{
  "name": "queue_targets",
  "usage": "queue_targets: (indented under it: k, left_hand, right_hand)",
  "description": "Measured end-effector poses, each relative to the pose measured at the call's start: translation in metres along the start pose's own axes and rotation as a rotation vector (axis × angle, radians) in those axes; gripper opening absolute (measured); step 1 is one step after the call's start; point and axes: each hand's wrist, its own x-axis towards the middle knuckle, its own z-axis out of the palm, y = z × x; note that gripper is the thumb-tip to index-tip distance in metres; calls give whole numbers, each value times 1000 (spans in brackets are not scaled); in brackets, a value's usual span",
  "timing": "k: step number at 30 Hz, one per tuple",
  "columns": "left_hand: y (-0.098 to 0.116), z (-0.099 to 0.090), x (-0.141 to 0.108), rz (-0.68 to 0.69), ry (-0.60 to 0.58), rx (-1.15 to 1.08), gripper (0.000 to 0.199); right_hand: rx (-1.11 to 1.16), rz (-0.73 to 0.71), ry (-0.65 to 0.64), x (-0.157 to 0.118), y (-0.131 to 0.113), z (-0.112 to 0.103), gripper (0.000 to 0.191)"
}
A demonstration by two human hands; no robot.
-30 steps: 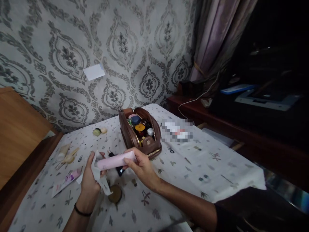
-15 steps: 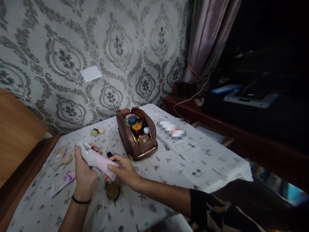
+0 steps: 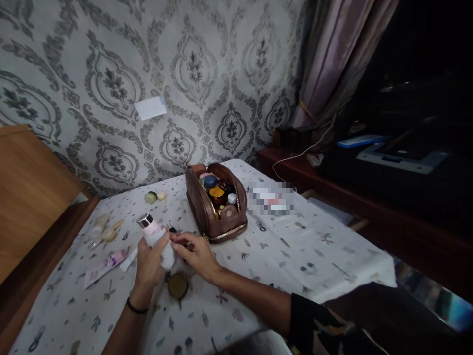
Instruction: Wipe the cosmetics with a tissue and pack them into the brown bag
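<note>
My left hand (image 3: 147, 264) is wrapped round a pale pink bottle (image 3: 150, 227) with a shiny silver cap, tilted above the table. A white wipe (image 3: 167, 257) covers the bottle's lower part. Against the wipe's right side, my right hand (image 3: 199, 255) has its fingers pinched together on the wipe; its exact grip is partly hidden. Just beyond the hands lies a small black-capped item (image 3: 172, 230), mostly covered. A round olive-brown case (image 3: 178, 286) sits on the cloth below my hands. To the left lie a pink and white tube (image 3: 105, 268) and a white strip (image 3: 129, 260).
An unzipped brown toiletry bag (image 3: 218, 212) full of jars stands behind my right hand. Brushes and a beige tube (image 3: 99, 225) lie at the left, two small round items (image 3: 151, 197) near the wall. A pixelated object (image 3: 271, 198) is right of the bag.
The bottle has turned so its silver cap points up and left, and the wipe now wraps its lower part. My right hand has moved from the bottle's pink end to the wipe.
</note>
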Motion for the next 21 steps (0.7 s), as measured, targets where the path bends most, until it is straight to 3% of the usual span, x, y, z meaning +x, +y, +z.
queue_targets:
  k: [2,5,7,10,14,21]
  left_hand:
    - [1,-5,2,56,14,152,35]
    - [3,-10,3,252,-2,495,29]
    - [1,-12,2,392,-53,729,22]
    - [-6,-12,-1,574,-156,1008,15]
    - [-14,-14,-1,781,-227,1144,15]
    - [-10,-20,5,906,-219,1242,21]
  right_hand:
    - [-78,-37,32,0,-6,-4,21]
    - [-62,-40,54,0,-10,-7,30]
    - [-23,-25,61,-1,-11,-8,41]
    - [5,-40,58,-1,-11,-8,40]
    - [-11,-81,83,-1,-10,-8,26]
    - [14,-77,87,1,-15,-8,26]
